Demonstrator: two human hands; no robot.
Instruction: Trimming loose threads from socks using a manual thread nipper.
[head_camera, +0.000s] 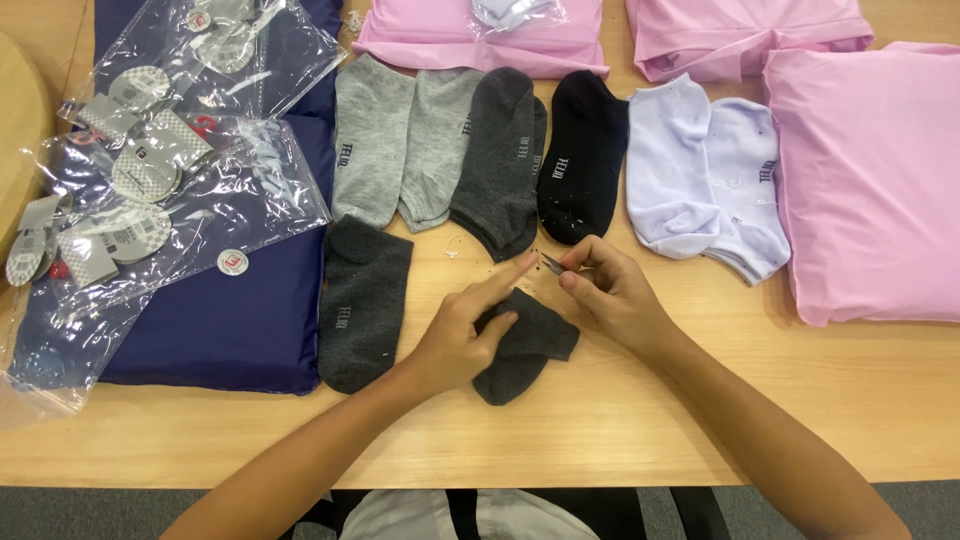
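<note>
Left hand (462, 335) pressed down on a dark grey sock (528, 345) lying crumpled on the wooden table (620, 420), index finger stretched out, other fingers curled over the fabric. Right hand (610, 290) pinched small metal tweezers (551, 263) just above the sock's top edge, fingers closed on them. Another dark grey sock (362, 300) lay flat just left. Rows of grey, black and white socks (705, 175) sat beyond.

Your forearms converge from the lower edge. Your left hand (462, 335) extends its index finger forward, remaining fingers curled down. Your right hand (610, 290) pinches thumb against fingertips, knuckles raised.
</note>
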